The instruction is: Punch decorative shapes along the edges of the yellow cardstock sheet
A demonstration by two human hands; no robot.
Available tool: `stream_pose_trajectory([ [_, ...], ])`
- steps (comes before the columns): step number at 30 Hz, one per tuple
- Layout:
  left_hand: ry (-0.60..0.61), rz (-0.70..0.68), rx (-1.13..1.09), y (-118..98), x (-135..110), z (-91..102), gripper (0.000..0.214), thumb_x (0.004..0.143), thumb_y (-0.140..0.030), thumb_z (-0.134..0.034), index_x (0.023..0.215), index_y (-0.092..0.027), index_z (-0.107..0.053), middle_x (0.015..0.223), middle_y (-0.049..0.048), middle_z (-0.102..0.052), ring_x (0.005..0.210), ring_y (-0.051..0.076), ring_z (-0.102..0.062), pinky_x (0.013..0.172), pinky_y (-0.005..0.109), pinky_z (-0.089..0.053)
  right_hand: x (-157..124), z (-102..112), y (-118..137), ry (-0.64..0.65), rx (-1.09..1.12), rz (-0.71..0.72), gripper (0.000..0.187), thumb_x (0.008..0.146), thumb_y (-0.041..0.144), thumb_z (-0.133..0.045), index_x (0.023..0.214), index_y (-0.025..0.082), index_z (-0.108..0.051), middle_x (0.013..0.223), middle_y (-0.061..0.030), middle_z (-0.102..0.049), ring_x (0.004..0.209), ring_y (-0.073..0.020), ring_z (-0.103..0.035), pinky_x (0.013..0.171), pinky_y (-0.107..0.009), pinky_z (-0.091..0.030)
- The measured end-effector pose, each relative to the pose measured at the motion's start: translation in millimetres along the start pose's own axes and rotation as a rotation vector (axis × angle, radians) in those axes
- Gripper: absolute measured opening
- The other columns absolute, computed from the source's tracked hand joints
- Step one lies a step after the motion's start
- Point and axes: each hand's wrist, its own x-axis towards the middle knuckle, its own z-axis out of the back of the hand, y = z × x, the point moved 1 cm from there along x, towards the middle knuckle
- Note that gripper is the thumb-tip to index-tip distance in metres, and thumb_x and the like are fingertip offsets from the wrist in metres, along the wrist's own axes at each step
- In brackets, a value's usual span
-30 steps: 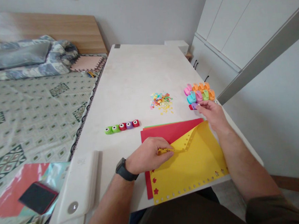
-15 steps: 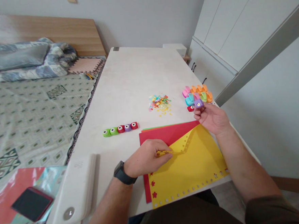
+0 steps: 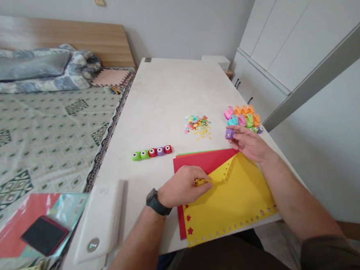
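Note:
A yellow paper sheet (image 3: 231, 205) with shapes punched along its edges lies on a red sheet (image 3: 197, 163). My left hand (image 3: 188, 186), wearing a dark watch, pinches the yellow sheet's far edge and folds part of it back. Between the fingers of my right hand (image 3: 250, 143) is a small purple craft punch (image 3: 229, 134), held just above the table past the sheets. Beyond that hand stand several colourful craft punches (image 3: 241, 121). To the left, several green, red and purple punches (image 3: 152, 152) form a row.
Punched paper bits (image 3: 198, 124) lie heaped mid-table. A long white device (image 3: 101, 222) with a cable sits at the table's left edge. On the bed, a dark phone-like object (image 3: 44, 235) rests on plastic-wrapped paper. White cabinets (image 3: 271, 34) stand at the right.
My right hand has brought the purple punch a little left and down, away from the group of punches. My left hand keeps its pinch on the yellow sheet. The view has shifted slightly.

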Motion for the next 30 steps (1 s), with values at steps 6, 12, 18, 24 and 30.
stream_pose_trajectory([
  [6,-0.012,-0.016,0.016,0.4,-1.2,0.0,0.02,0.096,-0.027,-0.061,0.094,-0.017,-0.078,0.094,0.0054,-0.077,0.085,0.015,-0.069,0.077,0.024,-0.05,9.6,-19.7,5.4,0.048,-0.095,-0.063,0.029,0.084,0.038,-0.078,0.104,0.022,-0.064,0.086,-0.0016,-0.064,0.066,-0.0115,-0.052,0.047,-0.02,-0.03],
  [12,-0.018,-0.017,0.029,0.9,-2.2,-0.2,0.02,0.095,-0.028,-0.062,0.094,-0.017,-0.079,0.094,0.0058,-0.077,0.084,0.016,-0.069,0.076,0.024,-0.05,29.5,-30.5,2.5,0.07,-0.245,-0.102,0.04,0.085,0.054,-0.078,0.098,0.02,-0.064,0.074,0.0017,-0.053,0.057,-0.0082,-0.042,0.044,-0.018,-0.023],
  [18,-0.03,-0.022,0.035,1.7,-2.8,-0.6,0.021,0.095,-0.029,-0.062,0.095,-0.017,-0.079,0.095,0.0057,-0.078,0.085,0.015,-0.07,0.077,0.024,-0.05,51.6,-39.5,0.0,0.029,-0.422,-0.166,0.055,0.084,0.072,-0.069,0.081,0.019,-0.057,0.065,0.0024,-0.049,0.05,-0.0072,-0.038,0.04,-0.018,-0.025],
  [24,-0.047,-0.038,0.029,3.1,-3.8,-2.1,0.021,0.094,-0.03,-0.063,0.095,-0.017,-0.079,0.096,0.006,-0.079,0.085,0.016,-0.07,0.077,0.025,-0.051,72.4,-42.0,-11.8,-0.039,-0.593,-0.133,0.048,0.09,0.066,-0.067,0.081,0.019,-0.059,0.063,0.0014,-0.051,0.046,-0.0072,-0.039,0.037,-0.019,-0.026],
  [30,-0.051,-0.046,0.034,2.5,-3.4,-1.7,0.021,0.094,-0.032,-0.063,0.095,-0.018,-0.08,0.094,0.0062,-0.079,0.083,0.016,-0.07,0.077,0.025,-0.051,82.4,-43.5,-19.5,-0.082,-0.669,-0.105,0.045,0.093,0.061,-0.066,0.08,0.02,-0.056,0.063,0.0013,-0.054,0.043,-0.0065,-0.036,0.035,-0.02,-0.023],
])
